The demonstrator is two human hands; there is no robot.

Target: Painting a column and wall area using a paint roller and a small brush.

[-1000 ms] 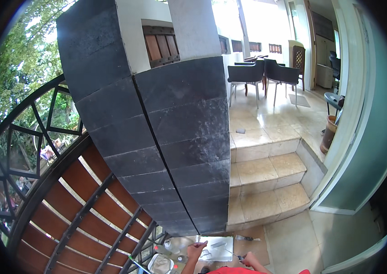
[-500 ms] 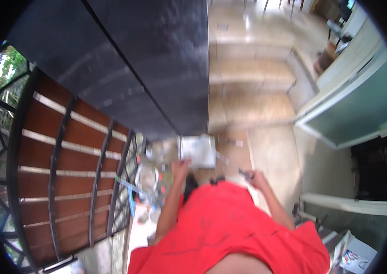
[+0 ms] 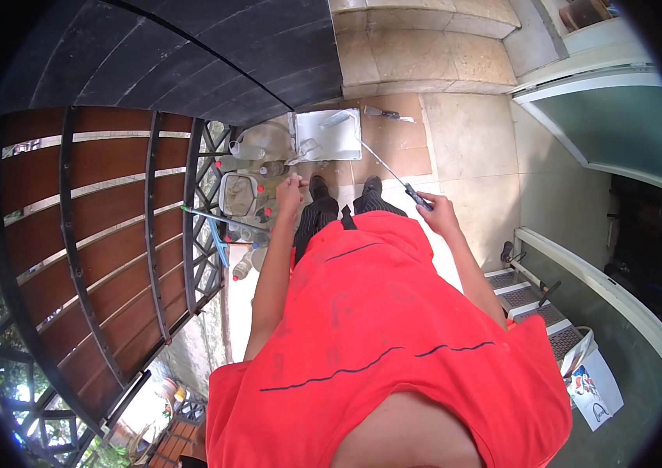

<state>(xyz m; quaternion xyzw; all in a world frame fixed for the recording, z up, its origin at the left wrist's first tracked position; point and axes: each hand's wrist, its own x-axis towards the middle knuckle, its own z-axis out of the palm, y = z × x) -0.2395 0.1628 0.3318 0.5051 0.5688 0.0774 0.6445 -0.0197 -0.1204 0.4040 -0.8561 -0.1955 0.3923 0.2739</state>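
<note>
The right hand (image 3: 441, 215) is closed around the dark handle (image 3: 415, 193) of a paint roller (image 3: 383, 162), whose thin metal rod runs away from the person and toward the left. That slanting long axis ties the hand to the white tray (image 3: 346, 148) — the pale roller sleeve (image 3: 336, 119) is over the tray's far half, set crosswise, while the grip end is out beyond the near right corner. The tray lies ahead and to the left of the right hand.

The left hand (image 3: 290, 193) is nearer to the tray, just short of its near left corner. Its fingers look drawn together, but I cannot tell whether they pinch anything.

Right of the tray, a scraper (image 3: 380, 113) lies sideways on brown cardboard (image 3: 405, 152). Left of the left hand are a clear jug (image 3: 264, 142), a rectangular tub (image 3: 225, 204) and several bottles, one with a red cap (image 3: 236, 277). The person's dark shoes (image 3: 372, 186) stand just short of the tray — between the two hands.
</note>
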